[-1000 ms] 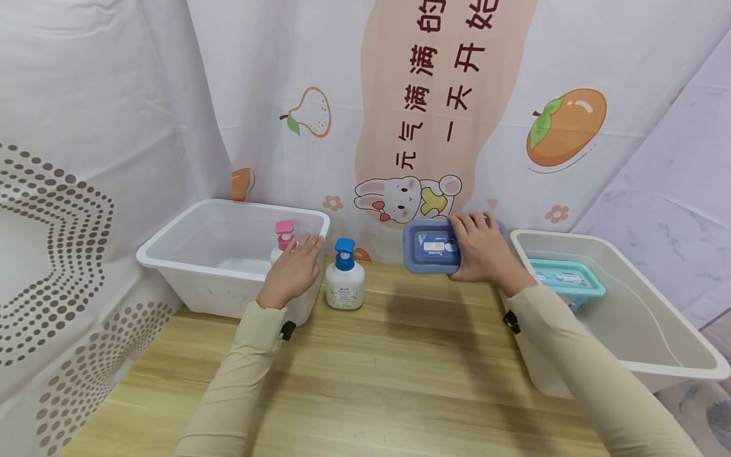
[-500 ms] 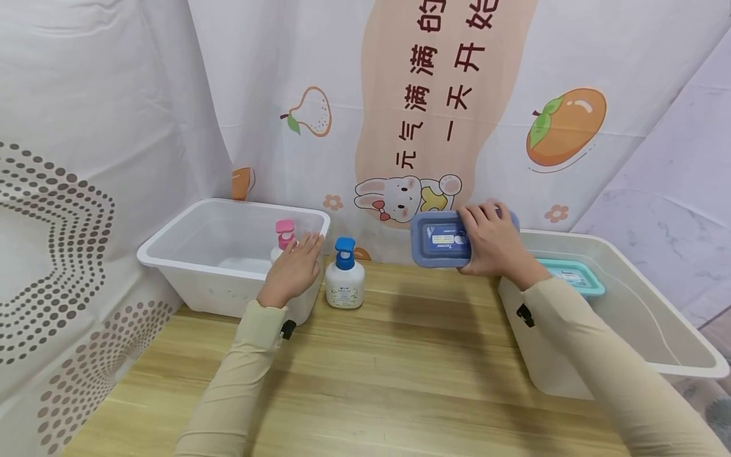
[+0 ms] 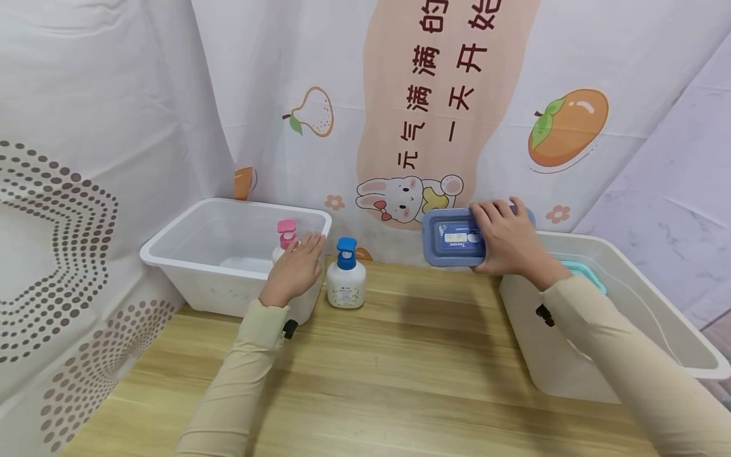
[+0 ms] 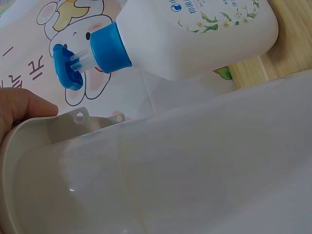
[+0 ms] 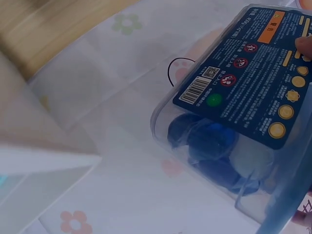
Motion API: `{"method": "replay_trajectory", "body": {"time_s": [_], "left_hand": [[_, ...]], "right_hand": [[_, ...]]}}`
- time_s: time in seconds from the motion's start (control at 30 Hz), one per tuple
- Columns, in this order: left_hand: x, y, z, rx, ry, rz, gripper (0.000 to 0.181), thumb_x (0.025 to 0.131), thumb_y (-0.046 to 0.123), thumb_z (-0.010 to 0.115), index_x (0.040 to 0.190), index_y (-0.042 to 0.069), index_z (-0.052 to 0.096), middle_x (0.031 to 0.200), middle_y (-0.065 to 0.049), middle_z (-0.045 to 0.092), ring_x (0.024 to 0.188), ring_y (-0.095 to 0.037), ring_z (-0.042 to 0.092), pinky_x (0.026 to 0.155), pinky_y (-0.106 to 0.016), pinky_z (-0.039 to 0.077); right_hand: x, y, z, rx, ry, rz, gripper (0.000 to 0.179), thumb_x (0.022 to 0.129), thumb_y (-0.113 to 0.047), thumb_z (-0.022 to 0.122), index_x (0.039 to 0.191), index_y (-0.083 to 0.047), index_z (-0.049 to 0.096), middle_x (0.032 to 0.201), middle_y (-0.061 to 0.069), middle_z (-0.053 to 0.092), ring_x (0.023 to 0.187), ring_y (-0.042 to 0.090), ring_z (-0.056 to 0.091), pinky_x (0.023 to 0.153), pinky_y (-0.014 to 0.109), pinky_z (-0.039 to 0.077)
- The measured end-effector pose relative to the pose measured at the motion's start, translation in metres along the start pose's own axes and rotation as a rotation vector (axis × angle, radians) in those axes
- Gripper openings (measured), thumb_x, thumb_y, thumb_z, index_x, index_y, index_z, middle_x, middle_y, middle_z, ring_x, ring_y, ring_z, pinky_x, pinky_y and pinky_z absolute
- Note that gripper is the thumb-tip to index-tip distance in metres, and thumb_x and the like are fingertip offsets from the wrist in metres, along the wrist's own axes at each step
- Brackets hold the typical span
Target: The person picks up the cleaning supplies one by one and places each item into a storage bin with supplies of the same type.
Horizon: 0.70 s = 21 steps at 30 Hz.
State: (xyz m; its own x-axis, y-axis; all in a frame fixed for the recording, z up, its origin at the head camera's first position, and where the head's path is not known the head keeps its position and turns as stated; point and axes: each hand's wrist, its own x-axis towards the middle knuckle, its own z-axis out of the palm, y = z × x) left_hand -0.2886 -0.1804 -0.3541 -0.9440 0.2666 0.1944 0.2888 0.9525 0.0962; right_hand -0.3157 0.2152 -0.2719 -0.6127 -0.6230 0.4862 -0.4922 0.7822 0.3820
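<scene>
My right hand point(image 3: 510, 244) grips a clear tub of laundry pods with a blue lid point(image 3: 451, 236), held in the air left of the right-hand bin. In the right wrist view, blue and pale pods show through the tub's wall point(image 5: 209, 141), below a dark label. My left hand point(image 3: 294, 270) rests on the right end of the white left-hand bin point(image 3: 205, 270), fingers stretched over its rim. Partly hidden behind that hand, a pink-topped pump bottle point(image 3: 286, 230) stands in the bin. Just outside it, a white pump bottle with a blue top point(image 3: 346, 282) stands upright on the table.
A second whitish bin point(image 3: 542, 343) stands at the right, partly behind my right forearm. Inside it is a teal-lidded box point(image 3: 584, 274), mostly hidden by the arm. The wooden table point(image 3: 400, 374) lies between the bins. A printed cloth point(image 3: 274, 57) hangs behind.
My right hand has carried the tub to the right and slightly up, its arm covering more of the teal-lidded box. My left hand stays on the bin's rim.
</scene>
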Motion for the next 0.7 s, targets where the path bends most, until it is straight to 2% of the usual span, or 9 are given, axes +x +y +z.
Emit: {"method": "replay_trajectory", "body": {"time_s": [0.23, 0.5, 0.7], "left_hand": [[0.001, 0.0, 0.0, -0.002, 0.001, -0.002, 0.057, 0.096, 0.022, 0.04, 0.148, 0.003, 0.026, 0.154, -0.013, 0.028, 0.145, -0.029, 0.02, 0.119, -0.049, 0.015], [0.001, -0.001, 0.0, 0.0, 0.006, 0.003, 0.056, 0.096, 0.021, 0.039, 0.147, 0.003, 0.026, 0.153, -0.013, 0.029, 0.145, -0.029, 0.021, 0.119, -0.049, 0.015], [0.0, 0.0, 0.0, 0.005, 0.006, 0.005, 0.055, 0.097, 0.022, 0.037, 0.148, 0.003, 0.026, 0.154, -0.012, 0.028, 0.145, -0.029, 0.021, 0.119, -0.049, 0.016]], "right_hand": [[-0.005, 0.007, -0.01, -0.008, 0.038, -0.02, 0.104, 0.044, -0.056, 0.075, 0.126, 0.002, 0.047, 0.117, 0.02, 0.057, 0.103, 0.04, 0.051, 0.095, 0.066, 0.034], [-0.015, 0.015, -0.016, -0.024, 0.038, -0.039, 0.112, 0.04, -0.057, 0.079, 0.127, 0.004, 0.046, 0.12, 0.021, 0.056, 0.101, 0.04, 0.051, 0.094, 0.067, 0.035], [-0.022, 0.02, -0.023, -0.027, 0.038, -0.046, 0.117, 0.036, -0.056, 0.082, 0.13, 0.003, 0.045, 0.116, 0.022, 0.057, 0.101, 0.041, 0.051, 0.093, 0.067, 0.034]]}}
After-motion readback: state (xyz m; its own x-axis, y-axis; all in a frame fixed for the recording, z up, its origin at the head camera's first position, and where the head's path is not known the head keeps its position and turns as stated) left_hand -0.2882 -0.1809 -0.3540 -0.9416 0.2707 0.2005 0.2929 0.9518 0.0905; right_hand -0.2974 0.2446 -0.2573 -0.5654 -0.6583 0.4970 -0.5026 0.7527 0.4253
